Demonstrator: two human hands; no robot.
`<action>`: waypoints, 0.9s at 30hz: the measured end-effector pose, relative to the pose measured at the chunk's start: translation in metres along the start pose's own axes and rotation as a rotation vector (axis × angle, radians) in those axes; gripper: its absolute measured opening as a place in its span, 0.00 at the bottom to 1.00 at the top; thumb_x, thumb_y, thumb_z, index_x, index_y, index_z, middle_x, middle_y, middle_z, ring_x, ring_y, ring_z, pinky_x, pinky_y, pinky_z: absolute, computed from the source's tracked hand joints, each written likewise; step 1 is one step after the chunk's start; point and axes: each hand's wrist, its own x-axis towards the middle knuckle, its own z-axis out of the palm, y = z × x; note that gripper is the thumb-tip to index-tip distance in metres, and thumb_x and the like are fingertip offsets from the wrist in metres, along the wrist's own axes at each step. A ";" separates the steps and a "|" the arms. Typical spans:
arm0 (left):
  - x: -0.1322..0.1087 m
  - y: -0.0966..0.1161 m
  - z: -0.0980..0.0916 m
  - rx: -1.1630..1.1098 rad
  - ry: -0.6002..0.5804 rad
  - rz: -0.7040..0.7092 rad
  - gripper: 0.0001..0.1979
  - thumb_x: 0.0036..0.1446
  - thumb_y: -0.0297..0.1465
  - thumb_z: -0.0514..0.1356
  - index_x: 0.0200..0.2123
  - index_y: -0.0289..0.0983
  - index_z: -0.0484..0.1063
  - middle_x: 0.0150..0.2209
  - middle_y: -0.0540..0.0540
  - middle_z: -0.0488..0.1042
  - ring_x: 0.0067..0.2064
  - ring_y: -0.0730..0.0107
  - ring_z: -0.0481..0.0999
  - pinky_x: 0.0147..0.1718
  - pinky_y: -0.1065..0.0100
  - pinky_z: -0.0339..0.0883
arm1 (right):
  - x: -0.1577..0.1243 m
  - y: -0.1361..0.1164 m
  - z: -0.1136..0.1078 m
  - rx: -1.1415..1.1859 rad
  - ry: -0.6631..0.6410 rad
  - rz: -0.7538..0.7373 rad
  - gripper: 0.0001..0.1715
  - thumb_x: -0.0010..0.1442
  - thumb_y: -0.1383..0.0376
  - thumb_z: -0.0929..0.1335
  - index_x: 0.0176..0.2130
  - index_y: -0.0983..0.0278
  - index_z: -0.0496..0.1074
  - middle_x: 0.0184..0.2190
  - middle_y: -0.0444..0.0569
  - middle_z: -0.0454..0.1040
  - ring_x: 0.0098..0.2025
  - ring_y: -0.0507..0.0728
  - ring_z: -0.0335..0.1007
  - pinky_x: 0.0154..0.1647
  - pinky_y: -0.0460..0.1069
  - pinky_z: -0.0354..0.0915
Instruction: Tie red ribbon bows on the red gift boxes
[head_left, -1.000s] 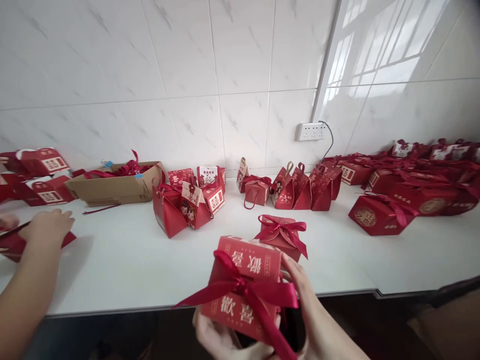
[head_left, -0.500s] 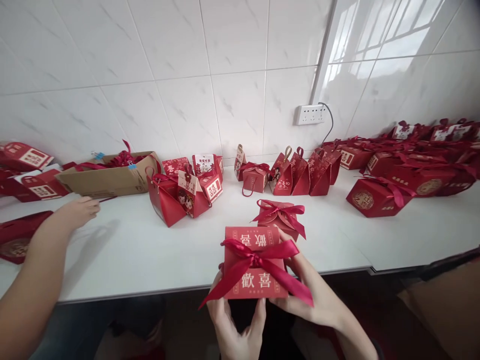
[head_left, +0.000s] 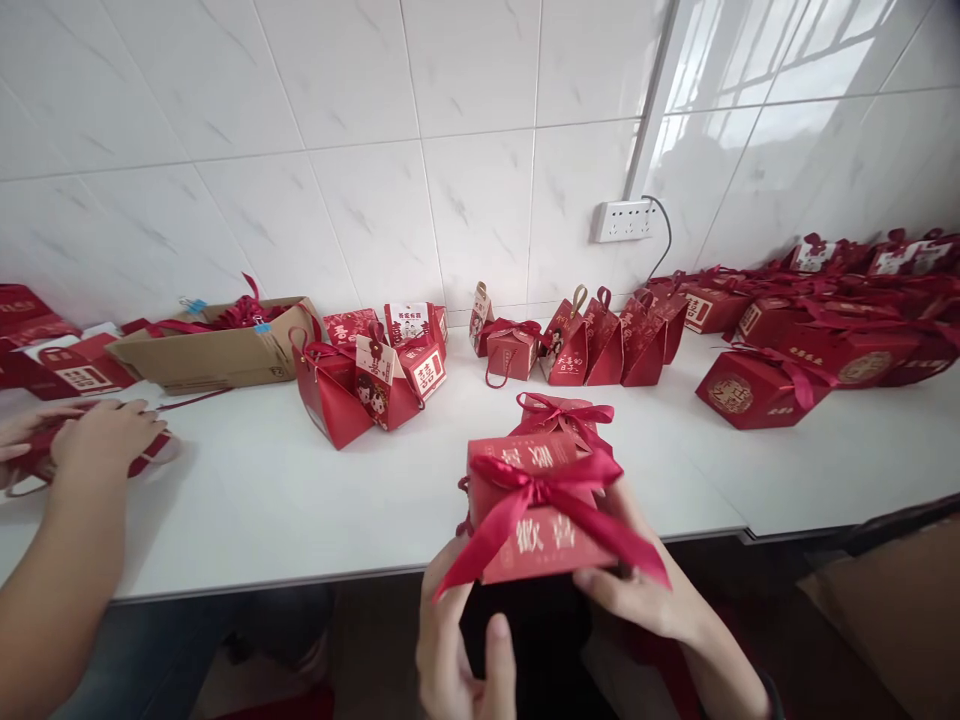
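A red gift box [head_left: 525, 560] with a dark pink ribbon bow and gold-white Chinese characters is held just in front of the table's edge, slightly tilted and blurred. My right hand [head_left: 637, 590] grips its right side, thumb under the lower edge and the other fingers mostly hidden behind it. At the lower left corner is my left hand [head_left: 465, 640], its thumb off the box and apart from the fingers; whether its fingertips touch the box is hidden by a ribbon tail. Right behind stands another ribboned red box [head_left: 570, 412], partly covered.
The white table [head_left: 300, 520] runs along a tiled wall. A cardboard tray [head_left: 217, 370] of ribbon, several red boxes [head_left: 337, 400] and a large pile [head_left: 847, 330] stand on it. At left, another person's hands [head_left: 105, 440] hold a red item. A power strip [head_left: 626, 221] hangs behind.
The box has moved right and tilted. My left thumb has come away from it, while my right hand keeps hold. The other person's hand has moved left onto a red item.
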 end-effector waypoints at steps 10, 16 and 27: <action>0.039 -0.007 -0.019 -0.364 -0.394 -0.293 0.27 0.55 0.41 0.58 0.55 0.37 0.60 0.54 0.35 0.64 0.57 0.47 0.65 0.52 0.52 0.64 | -0.007 0.030 0.028 -0.068 0.103 0.008 0.39 0.55 0.60 0.68 0.61 0.60 0.48 0.51 0.57 0.63 0.50 0.63 0.66 0.46 0.55 0.68; 0.035 -0.006 -0.013 -0.596 -0.296 -0.443 0.36 0.41 0.54 0.62 0.49 0.38 0.66 0.49 0.37 0.68 0.52 0.44 0.68 0.46 0.52 0.69 | -0.011 0.032 0.029 -0.134 0.185 -0.153 0.32 0.53 0.65 0.70 0.54 0.57 0.56 0.51 0.54 0.59 0.54 0.62 0.62 0.48 0.53 0.68; 0.033 0.018 -0.009 -0.263 -0.144 -0.475 0.14 0.52 0.40 0.61 0.25 0.36 0.65 0.39 0.44 0.69 0.41 0.62 0.72 0.30 0.73 0.69 | -0.020 0.015 0.023 -0.189 0.120 -0.115 0.53 0.50 0.65 0.70 0.64 0.58 0.38 0.62 0.58 0.48 0.64 0.70 0.47 0.59 0.62 0.58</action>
